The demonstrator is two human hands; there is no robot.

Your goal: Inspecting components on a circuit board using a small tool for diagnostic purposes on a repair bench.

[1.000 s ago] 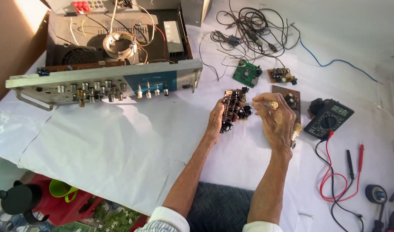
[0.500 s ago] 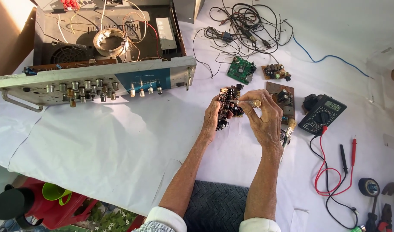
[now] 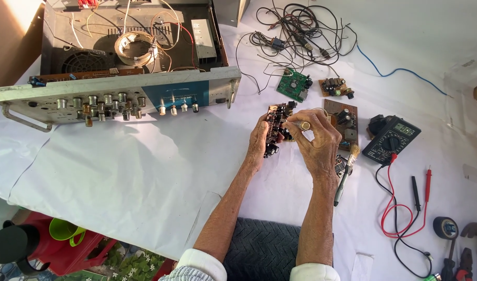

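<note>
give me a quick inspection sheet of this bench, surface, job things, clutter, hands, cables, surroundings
surface: white cloth over the table, creased.
job's things: dark circuit board held up between both hands; opened amplifier chassis at the far left.
clutter: green board, two brown boards, multimeter, small brush, tape roll, pliers.
hands: left hand grips the board's near side; right hand pinches at its far edge.
cables: red and black probe leads, black wire tangle, blue wire.
surroundings: red stool, green cup, plants below the table.
</note>
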